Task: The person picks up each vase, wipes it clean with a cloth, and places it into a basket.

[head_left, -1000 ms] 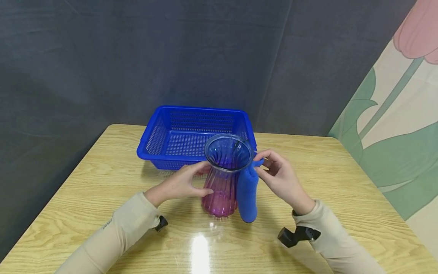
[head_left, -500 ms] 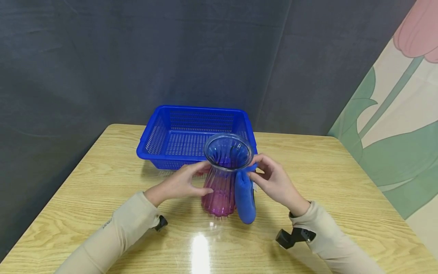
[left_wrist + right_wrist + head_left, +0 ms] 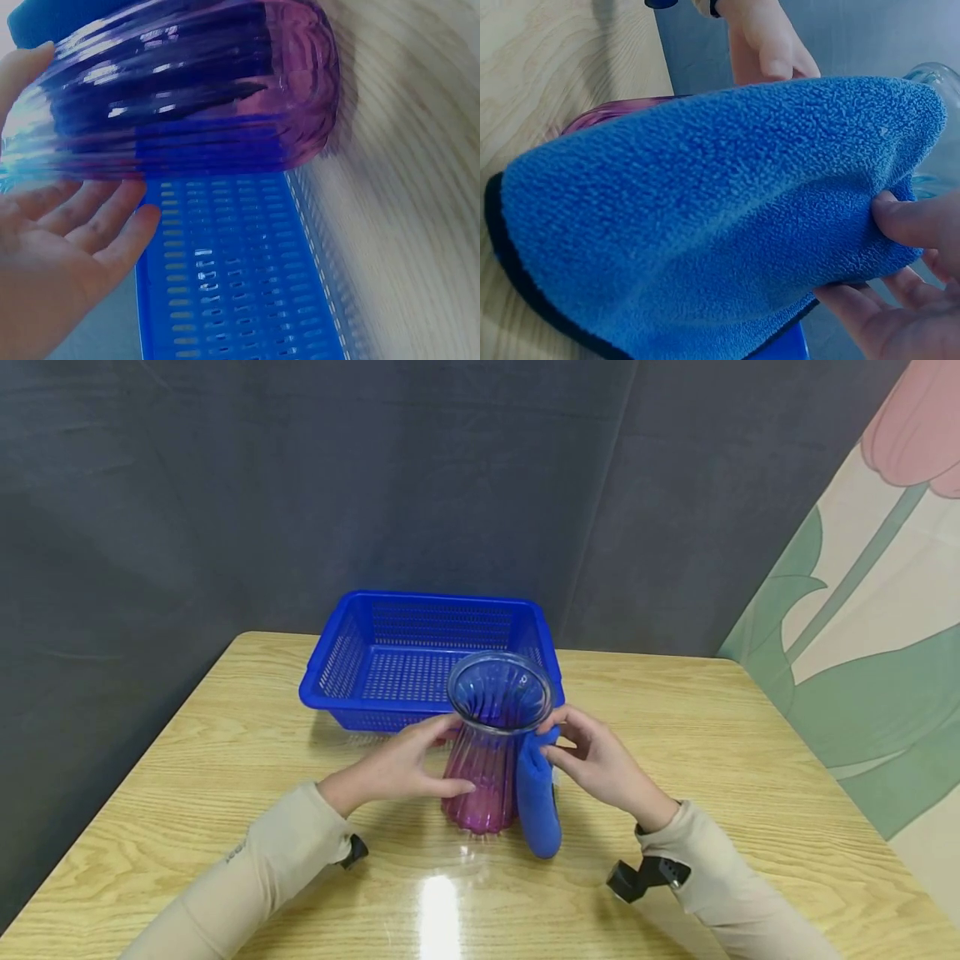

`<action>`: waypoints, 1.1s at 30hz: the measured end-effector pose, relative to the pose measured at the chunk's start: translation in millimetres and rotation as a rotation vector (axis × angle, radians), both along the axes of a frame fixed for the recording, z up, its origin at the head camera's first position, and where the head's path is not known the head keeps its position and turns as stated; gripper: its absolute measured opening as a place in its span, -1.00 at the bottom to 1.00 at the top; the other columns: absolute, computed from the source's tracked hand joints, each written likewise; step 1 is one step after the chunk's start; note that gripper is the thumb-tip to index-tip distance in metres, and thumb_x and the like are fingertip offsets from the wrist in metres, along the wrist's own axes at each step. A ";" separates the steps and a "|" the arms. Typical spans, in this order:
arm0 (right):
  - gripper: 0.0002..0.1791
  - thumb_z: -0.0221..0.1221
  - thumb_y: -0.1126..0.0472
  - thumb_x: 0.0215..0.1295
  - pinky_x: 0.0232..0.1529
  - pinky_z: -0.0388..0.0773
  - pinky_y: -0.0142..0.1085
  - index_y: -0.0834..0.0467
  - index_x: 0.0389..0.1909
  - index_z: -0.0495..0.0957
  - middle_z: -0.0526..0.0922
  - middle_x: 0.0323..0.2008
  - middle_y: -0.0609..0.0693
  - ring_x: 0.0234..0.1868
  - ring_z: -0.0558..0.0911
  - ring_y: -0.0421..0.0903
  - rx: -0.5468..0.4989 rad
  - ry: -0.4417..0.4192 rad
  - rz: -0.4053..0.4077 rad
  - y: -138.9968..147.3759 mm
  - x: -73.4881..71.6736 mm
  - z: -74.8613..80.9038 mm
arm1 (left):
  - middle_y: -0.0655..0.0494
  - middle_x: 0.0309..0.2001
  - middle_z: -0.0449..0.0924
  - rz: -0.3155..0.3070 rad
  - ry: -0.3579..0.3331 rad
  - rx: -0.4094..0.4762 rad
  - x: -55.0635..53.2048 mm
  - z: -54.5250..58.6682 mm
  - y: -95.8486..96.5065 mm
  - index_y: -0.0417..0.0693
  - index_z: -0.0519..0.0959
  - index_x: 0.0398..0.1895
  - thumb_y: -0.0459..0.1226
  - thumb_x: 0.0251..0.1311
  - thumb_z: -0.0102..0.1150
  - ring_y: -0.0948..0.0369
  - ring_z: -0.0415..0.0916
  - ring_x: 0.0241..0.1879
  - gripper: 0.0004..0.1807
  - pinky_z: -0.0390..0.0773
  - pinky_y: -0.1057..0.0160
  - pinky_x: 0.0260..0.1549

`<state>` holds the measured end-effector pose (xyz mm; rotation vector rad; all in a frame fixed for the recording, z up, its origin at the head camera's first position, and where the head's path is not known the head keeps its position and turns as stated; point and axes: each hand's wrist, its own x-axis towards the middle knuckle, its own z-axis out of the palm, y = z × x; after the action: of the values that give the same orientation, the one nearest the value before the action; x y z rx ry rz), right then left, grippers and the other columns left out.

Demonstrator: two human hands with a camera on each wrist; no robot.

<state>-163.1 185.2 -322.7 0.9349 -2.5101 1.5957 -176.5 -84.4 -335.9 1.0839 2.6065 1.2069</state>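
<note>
Two items are under handling on my feed: a vase (image 3: 495, 747) and a cloth (image 3: 538, 802). The vase stands upright on the table (image 3: 750, 760), out from the far edge and on the near side of the basket (image 3: 442, 625). The left hand (image 3: 408, 764) grasps it, thumb on the near face, fingers reaching round behind. The right hand (image 3: 600, 760) pinches the upper end of the cloth just below the vase's rim; the cloth hangs along the vase's right side (I cannot confirm contact over its full length).

Progress, in my judgement: partway. Done: vase upright and steadied, cloth in position beside it. Outstanding: neither item is released yet.

Surface: light wood grain; a bright reflection (image 3: 438, 910) lies in front of the vase. The basket, blue with slotted walls, sits close to the far edge, nearer the far-left corner than the far-right.

Room: a dark curtain (image 3: 375, 485) hangs behind the far edge; a panel (image 3: 885, 693) with a tulip picture flanks the right edge.
</note>
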 end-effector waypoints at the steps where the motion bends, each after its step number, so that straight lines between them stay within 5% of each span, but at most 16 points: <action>1: -0.82 0.07 0.56 0.19 -0.50 0.46 -0.45 0.34 -0.21 0.38 0.41 -0.21 0.17 -0.34 0.46 -0.32 0.004 -0.005 0.003 0.5 -0.5 -0.6 | -0.09 0.27 0.37 0.012 0.002 -0.005 1.0 0.3 1.0 -0.15 0.22 0.33 -0.09 -0.08 0.41 -0.01 0.46 0.15 -0.10 0.46 -0.02 0.20; 16: -0.81 0.03 0.57 0.22 -0.63 0.35 -0.42 0.35 -0.17 0.36 0.34 -0.21 0.08 -0.51 0.35 -0.30 0.014 -0.079 0.045 5.6 -6.6 -7.7 | -0.05 0.26 0.39 0.128 0.088 0.007 5.1 -0.7 11.3 -0.08 0.29 0.30 -0.03 -0.16 0.45 0.03 0.48 0.12 -0.10 0.54 0.03 0.12; 33: -0.80 0.01 0.55 0.24 -0.57 0.39 -0.41 0.33 -0.14 0.35 0.35 -0.19 0.08 -0.37 0.46 -0.26 0.036 -0.114 0.065 7.0 -9.3 -13.7 | -0.07 0.20 0.37 0.068 0.010 0.019 1.8 0.2 6.3 -0.17 0.31 0.28 -0.11 -0.09 0.40 -0.03 0.48 0.12 -0.18 0.51 0.00 0.15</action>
<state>-172.4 192.2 -336.4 0.9660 -2.6176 1.6741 -174.8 -78.0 -335.7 1.0149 2.6656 1.2459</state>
